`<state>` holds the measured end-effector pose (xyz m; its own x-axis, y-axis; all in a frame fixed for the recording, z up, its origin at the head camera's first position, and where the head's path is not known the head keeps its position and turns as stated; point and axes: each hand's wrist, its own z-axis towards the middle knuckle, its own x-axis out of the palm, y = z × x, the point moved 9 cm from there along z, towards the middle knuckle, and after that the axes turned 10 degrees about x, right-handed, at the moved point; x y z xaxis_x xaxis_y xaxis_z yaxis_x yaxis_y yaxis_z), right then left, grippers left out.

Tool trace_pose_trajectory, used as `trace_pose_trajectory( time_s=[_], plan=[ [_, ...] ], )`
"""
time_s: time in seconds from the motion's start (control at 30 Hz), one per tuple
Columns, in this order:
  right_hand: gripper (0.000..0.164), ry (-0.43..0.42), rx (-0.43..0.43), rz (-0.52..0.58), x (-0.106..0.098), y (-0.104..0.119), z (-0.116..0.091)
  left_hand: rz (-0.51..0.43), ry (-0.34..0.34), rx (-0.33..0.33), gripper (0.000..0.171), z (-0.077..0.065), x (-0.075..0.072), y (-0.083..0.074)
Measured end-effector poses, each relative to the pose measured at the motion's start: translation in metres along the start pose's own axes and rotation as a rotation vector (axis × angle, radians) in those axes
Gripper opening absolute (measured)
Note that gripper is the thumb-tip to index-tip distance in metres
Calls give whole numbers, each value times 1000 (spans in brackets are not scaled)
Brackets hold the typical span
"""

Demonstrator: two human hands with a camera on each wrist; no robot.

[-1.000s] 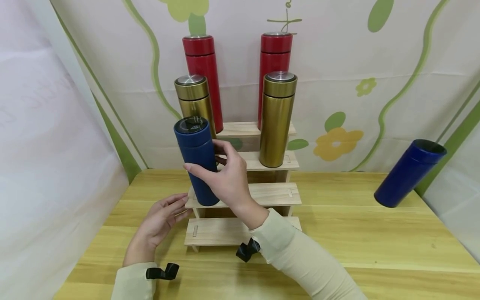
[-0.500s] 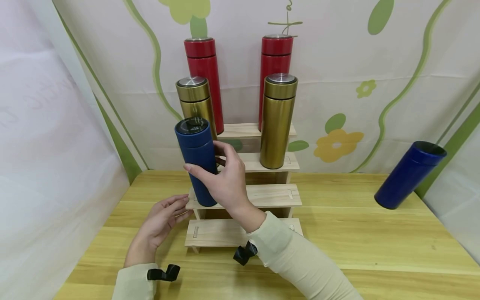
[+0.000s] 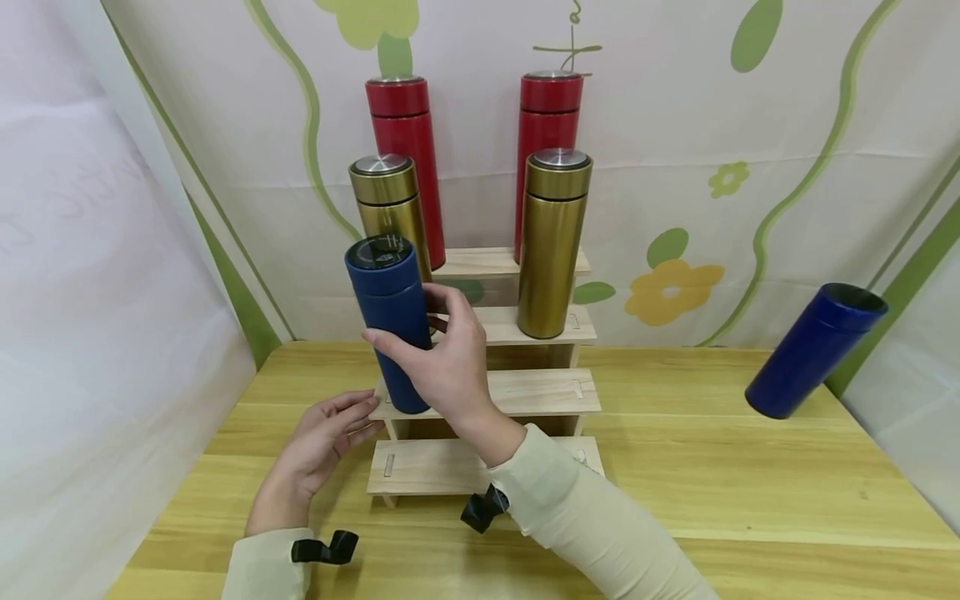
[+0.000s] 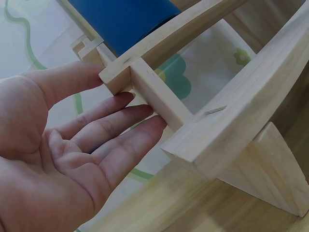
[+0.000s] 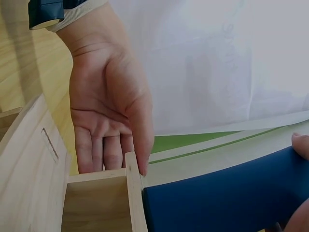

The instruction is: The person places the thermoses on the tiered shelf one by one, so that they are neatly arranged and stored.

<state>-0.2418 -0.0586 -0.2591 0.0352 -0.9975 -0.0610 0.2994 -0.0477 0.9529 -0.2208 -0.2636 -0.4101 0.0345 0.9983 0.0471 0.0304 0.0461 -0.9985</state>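
A blue thermos bottle (image 3: pixel 386 325) with a black lid top stands on the second step from the bottom of a wooden stepped stand (image 3: pixel 525 392), at its left end. Around its middle my right hand (image 3: pixel 453 358) grips it, thumb in front and fingers behind. My left hand (image 3: pixel 326 442) touches the stand's left side at that same step. In the left wrist view its thumb meets the board end, and its nearly straight fingers (image 4: pixel 120 140) rest against the upright below. The bottle's base (image 5: pixel 164 208) sits right beside that edge in the right wrist view.
Two gold thermos bottles, left (image 3: pixel 393 200) and right (image 3: pixel 555 242), stand on the step above. Two red ones, left (image 3: pixel 412 158) and right (image 3: pixel 547 125), stand on the top step. Another blue bottle (image 3: pixel 813 350) leans on the right, near the cloth backdrop (image 3: pixel 660 100).
Almost nothing differs. The head view shifts slightly, and the right forearm moves a little to the left. Both hands keep their places on the thermos bottle and the stand.
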Motion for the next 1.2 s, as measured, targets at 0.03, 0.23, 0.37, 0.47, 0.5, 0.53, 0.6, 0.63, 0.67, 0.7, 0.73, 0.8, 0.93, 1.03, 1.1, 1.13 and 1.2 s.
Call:
trace_pose_trajectory(
  time_s=[0.03, 0.23, 0.37, 0.47, 0.5, 0.53, 0.6, 0.63, 0.67, 0.7, 0.73, 0.8, 0.93, 1.03, 1.1, 1.13, 1.2],
  plan=[
    [69, -5, -3, 2, 0, 0, 0, 2, 1, 1, 52, 0, 0, 0],
    [70, -24, -18, 0, 3, 1, -2, 11, 7, -1, 53, 0, 0, -1],
    [71, -12, -10, 4, 3, 0, -1, 10, -1, -2, 52, 1, 0, 0],
    [69, 10, 16, 21, 2, -3, -1, 9, -6, -6, 51, 0, -1, 1],
    [68, 18, 26, 28, 0, -5, -1, 7, -9, -7, 51, 0, -1, 1],
    [67, 25, 39, 35, -2, -7, -2, 7, -6, -9, 51, 0, -1, 1],
    [64, 39, 57, 56, -7, -10, -3, 6, -2, -9, 51, 0, 0, 2],
    [63, 47, 66, 66, -9, -11, -4, 1, -6, -9, 51, 0, 0, 2],
    [62, 56, 75, 75, -12, -13, -5, 1, -4, -9, 52, 0, 0, 2],
    [62, 65, 85, 79, -15, -15, -6, 0, -2, -10, 52, 0, 0, 2],
    [61, 74, 94, 85, -19, -17, -7, 1, 0, -11, 52, 0, 0, 2],
    [60, 92, 104, 91, -26, -20, -11, 1, -2, -13, 52, 1, 0, 2],
    [51, 109, 94, 113, -45, -27, -17, -2, -1, -10, 52, 2, 1, 3],
    [44, 99, 99, 171, -63, -36, -22, -2, 3, -2, 51, 2, 1, 3],
    [42, 88, 114, 213, -74, -43, -24, 2, 3, 1, 50, 2, 1, 2],
    [42, 84, 125, 230, -80, -47, -26, 3, 4, 1, 50, 2, 1, 2],
    [40, 85, 138, 257, -88, -52, -26, 6, 0, 2, 49, 2, 0, 2]
  ],
)
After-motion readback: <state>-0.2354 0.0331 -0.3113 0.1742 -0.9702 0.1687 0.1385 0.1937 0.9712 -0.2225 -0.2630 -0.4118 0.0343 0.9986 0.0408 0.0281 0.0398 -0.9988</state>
